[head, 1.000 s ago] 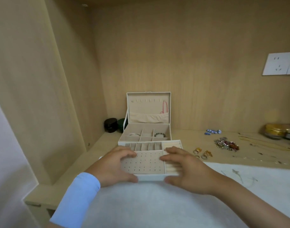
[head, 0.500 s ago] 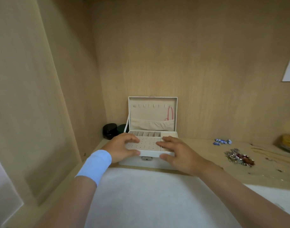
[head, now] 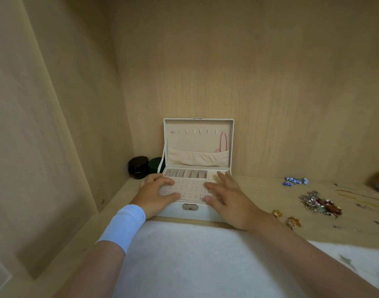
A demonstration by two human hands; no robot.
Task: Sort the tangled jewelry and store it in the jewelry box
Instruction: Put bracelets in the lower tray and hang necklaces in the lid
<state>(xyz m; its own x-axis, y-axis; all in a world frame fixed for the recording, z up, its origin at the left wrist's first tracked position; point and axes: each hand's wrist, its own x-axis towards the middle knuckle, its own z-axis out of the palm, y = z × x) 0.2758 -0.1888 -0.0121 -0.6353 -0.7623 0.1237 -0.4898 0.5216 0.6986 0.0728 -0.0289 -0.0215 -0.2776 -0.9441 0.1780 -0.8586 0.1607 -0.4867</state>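
Over the jewelry box (head: 205, 213) on the counter (head: 261, 190), my left hand (head: 155, 195) grips one end of the tray (head: 190, 190), seemingly seated; my right hand (head: 229, 201) lies spread flat on it.

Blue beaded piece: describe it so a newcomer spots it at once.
Find the open white jewelry box at the back wall, then look right along the wooden shelf. The blue beaded piece lies alone close to that wall. It is the only blue jewelry; the tangled pile and gold rings lie nearer the camera.
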